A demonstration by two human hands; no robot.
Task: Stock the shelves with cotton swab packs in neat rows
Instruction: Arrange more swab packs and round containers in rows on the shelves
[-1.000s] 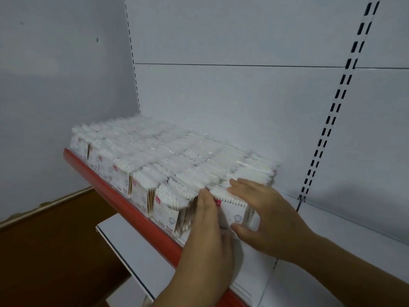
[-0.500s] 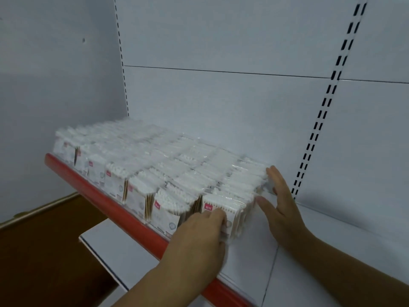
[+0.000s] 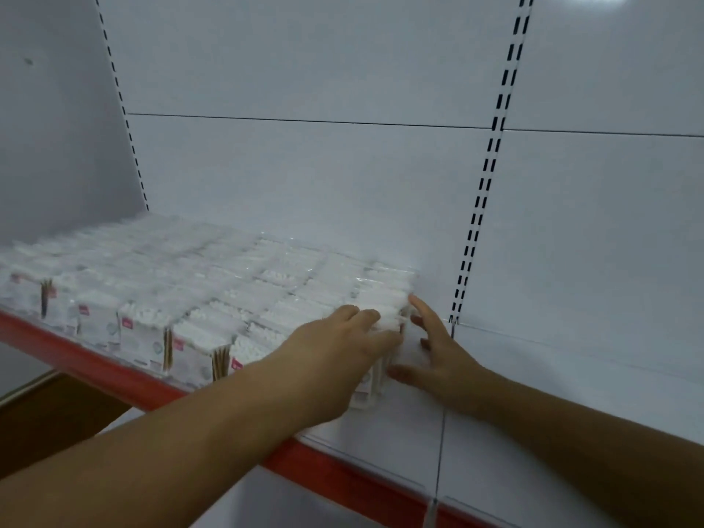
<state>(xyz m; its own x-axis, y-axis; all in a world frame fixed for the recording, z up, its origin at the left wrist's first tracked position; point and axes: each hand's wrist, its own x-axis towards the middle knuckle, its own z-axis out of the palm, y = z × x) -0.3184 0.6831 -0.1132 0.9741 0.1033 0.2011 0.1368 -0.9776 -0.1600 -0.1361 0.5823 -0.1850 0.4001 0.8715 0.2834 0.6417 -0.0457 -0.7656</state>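
Observation:
Several rows of clear cotton swab packs (image 3: 198,283) with white tips and small red labels fill the left part of a white shelf (image 3: 552,394) with a red front edge (image 3: 343,478). My left hand (image 3: 343,348) lies flat on top of the rightmost row, fingers stretched toward the back. My right hand (image 3: 434,348) presses with spread fingers against the right side of that same row (image 3: 384,295). Neither hand closes around a pack. The front packs of that row are partly hidden under my left hand.
White back panels rise behind the shelf, with slotted uprights at left (image 3: 125,120) and right (image 3: 491,154). Right of the packs the shelf surface is bare white. A lower white shelf (image 3: 236,501) and brown floor (image 3: 49,417) show below left.
Both hands have slid deeper along the rightmost row, the left from the front pack onto the row's top. The view has shifted right and closer.

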